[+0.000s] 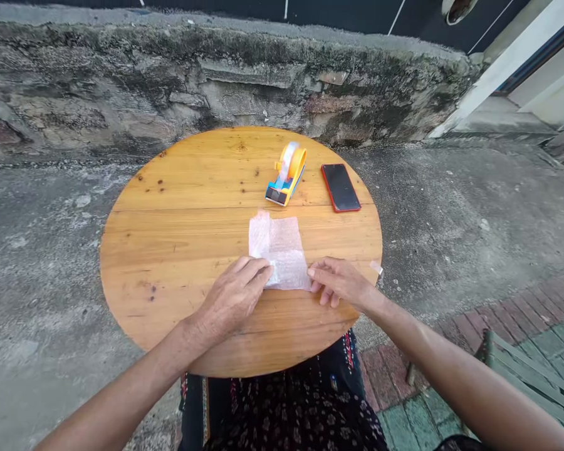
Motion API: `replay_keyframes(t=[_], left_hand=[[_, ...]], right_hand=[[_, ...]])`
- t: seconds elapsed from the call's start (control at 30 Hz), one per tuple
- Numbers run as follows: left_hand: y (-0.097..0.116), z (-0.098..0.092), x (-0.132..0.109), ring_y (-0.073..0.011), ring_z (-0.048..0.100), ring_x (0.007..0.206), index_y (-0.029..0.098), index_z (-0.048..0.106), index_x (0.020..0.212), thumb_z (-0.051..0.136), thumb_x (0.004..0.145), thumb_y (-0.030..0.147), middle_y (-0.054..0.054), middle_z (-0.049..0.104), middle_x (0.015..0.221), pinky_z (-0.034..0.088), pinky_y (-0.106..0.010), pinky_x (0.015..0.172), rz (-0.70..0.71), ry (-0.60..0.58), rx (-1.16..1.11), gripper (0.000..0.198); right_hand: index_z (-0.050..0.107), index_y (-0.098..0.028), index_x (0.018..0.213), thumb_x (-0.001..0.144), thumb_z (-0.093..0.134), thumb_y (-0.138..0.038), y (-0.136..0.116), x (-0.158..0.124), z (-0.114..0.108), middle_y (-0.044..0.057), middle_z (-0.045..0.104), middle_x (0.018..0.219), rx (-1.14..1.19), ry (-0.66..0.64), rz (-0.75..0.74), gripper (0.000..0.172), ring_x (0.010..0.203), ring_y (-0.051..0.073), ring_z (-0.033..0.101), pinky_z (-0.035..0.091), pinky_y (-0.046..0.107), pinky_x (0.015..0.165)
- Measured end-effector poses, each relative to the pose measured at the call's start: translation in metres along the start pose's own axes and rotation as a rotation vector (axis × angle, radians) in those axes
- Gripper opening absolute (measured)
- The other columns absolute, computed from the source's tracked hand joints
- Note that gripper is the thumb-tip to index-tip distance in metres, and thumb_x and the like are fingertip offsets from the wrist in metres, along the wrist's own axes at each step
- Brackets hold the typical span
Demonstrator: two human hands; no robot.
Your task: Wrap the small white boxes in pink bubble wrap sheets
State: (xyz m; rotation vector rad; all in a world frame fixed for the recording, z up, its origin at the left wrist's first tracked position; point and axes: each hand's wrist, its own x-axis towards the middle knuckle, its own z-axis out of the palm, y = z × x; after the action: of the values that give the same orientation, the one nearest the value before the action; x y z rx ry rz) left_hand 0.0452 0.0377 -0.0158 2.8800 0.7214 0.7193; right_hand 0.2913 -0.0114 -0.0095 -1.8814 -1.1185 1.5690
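A sheet of pinkish, translucent bubble wrap (286,241) lies on the round wooden table with its near part folded over. My left hand (239,285) is on its lower left edge, fingers together and closed on the wrap. Beside those fingertips shows a small pale, shiny patch, partly covered by the hand; I cannot make out what it is. At the lower right corner my right hand (336,282) pinches the wrap between thumb and forefinger, the other fingers curled below.
Beyond the wrap stands a yellow and blue tape dispenser (289,175) with a roll of clear tape. A red-cased phone (341,188) lies to its right. A small strip of tape (376,269) hangs at the right rim of the table (169,250). A stone wall (244,88) runs behind.
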Motion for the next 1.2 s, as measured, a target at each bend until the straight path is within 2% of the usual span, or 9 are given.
replay_keyframes(t=[0.13, 0.27, 0.4, 0.47, 0.6, 0.83, 0.97, 1.1, 1.2], left_hand=[[-0.005, -0.001, 0.0, -0.0208, 0.051, 0.09, 0.007, 0.061, 0.102, 0.046, 0.091, 0.005, -0.011, 0.063, 0.104, 0.05, -0.033, 0.079, 0.055, 0.01, 0.0, 0.019], [-0.008, -0.001, 0.0, -0.0203, 0.05, 0.09, 0.008, 0.062, 0.1, 0.045, 0.091, 0.005, -0.011, 0.063, 0.104, 0.051, -0.033, 0.078, 0.075, 0.008, -0.031, 0.019], [-0.004, 0.001, 0.001, -0.02, 0.051, 0.091, 0.01, 0.062, 0.101, 0.044, 0.091, 0.005, -0.01, 0.064, 0.103, 0.053, -0.033, 0.079, 0.028, 0.03, -0.037, 0.022], [0.0, 0.001, 0.001, -0.0205, 0.052, 0.091, 0.01, 0.063, 0.099, 0.044, 0.09, 0.004, -0.01, 0.064, 0.103, 0.053, -0.034, 0.081, -0.002, 0.022, -0.018, 0.022], [0.001, -0.003, 0.004, -0.0213, 0.052, 0.09, 0.01, 0.063, 0.096, 0.044, 0.089, 0.004, -0.01, 0.064, 0.102, 0.052, -0.034, 0.081, -0.005, -0.029, 0.031, 0.021], [-0.007, -0.008, 0.005, -0.0224, 0.05, 0.093, 0.007, 0.059, 0.11, 0.047, 0.089, 0.004, -0.012, 0.061, 0.11, 0.049, -0.034, 0.081, 0.108, -0.104, 0.071, 0.025], [-0.009, -0.01, 0.007, -0.022, 0.05, 0.09, 0.01, 0.059, 0.111, 0.047, 0.089, 0.003, -0.011, 0.062, 0.112, 0.047, -0.033, 0.076, 0.164, -0.129, 0.121, 0.026], [-0.01, -0.012, 0.012, -0.0206, 0.049, 0.086, 0.013, 0.058, 0.111, 0.048, 0.09, 0.005, -0.008, 0.062, 0.114, 0.043, -0.032, 0.068, 0.219, -0.183, 0.137, 0.025], [-0.013, -0.013, 0.017, -0.0199, 0.047, 0.082, 0.015, 0.06, 0.102, 0.049, 0.091, 0.007, -0.006, 0.064, 0.105, 0.04, -0.031, 0.064, 0.247, -0.252, 0.121, 0.018]], right_hand=[[0.056, -0.017, 0.081, 0.08, 0.062, -0.047, -0.005, 0.001, 0.002, -0.002, 0.062, 0.06, -0.052, -0.024, 0.013, 0.03, 0.039, 0.008, 0.054, 0.041, 0.018, 0.033], [0.048, -0.019, 0.059, 0.075, 0.064, -0.054, -0.004, 0.005, 0.005, -0.006, 0.049, 0.047, 0.005, -0.09, -0.022, 0.042, 0.034, 0.006, 0.045, 0.034, 0.018, 0.033], [0.049, -0.019, 0.061, 0.072, 0.067, -0.049, -0.003, 0.006, 0.008, -0.01, 0.039, 0.04, 0.009, -0.049, -0.093, 0.036, 0.033, 0.005, 0.032, 0.024, 0.018, 0.034], [0.053, -0.019, 0.063, 0.075, 0.066, -0.042, -0.003, 0.002, 0.008, -0.008, 0.043, 0.047, -0.029, 0.001, -0.176, 0.03, 0.04, 0.005, 0.036, 0.027, 0.017, 0.038], [0.062, -0.017, 0.068, 0.077, 0.063, -0.033, -0.006, -0.008, 0.008, 0.002, 0.06, 0.081, -0.153, 0.09, -0.322, 0.019, 0.069, 0.01, 0.054, 0.036, 0.015, 0.045], [0.059, -0.018, 0.074, 0.077, 0.06, -0.035, -0.014, -0.013, 0.011, 0.004, 0.063, 0.084, 0.01, 0.021, -0.089, 0.017, 0.075, 0.016, 0.063, 0.047, 0.017, 0.041], [0.061, -0.018, 0.081, 0.081, 0.059, -0.034, -0.02, -0.013, 0.01, 0.004, 0.067, 0.089, -0.023, 0.025, -0.033, 0.016, 0.059, 0.011, 0.064, 0.048, 0.018, 0.041], [0.06, -0.017, 0.079, 0.084, 0.06, -0.037, -0.022, -0.008, 0.003, 0.002, 0.067, 0.07, -0.144, -0.032, 0.017, 0.02, 0.039, 0.008, 0.056, 0.045, 0.019, 0.035], [0.056, -0.019, 0.086, 0.087, 0.058, -0.045, -0.02, -0.007, -0.002, 0.001, 0.067, 0.063, -0.05, -0.155, 0.132, 0.026, 0.04, 0.011, 0.059, 0.049, 0.021, 0.038]])
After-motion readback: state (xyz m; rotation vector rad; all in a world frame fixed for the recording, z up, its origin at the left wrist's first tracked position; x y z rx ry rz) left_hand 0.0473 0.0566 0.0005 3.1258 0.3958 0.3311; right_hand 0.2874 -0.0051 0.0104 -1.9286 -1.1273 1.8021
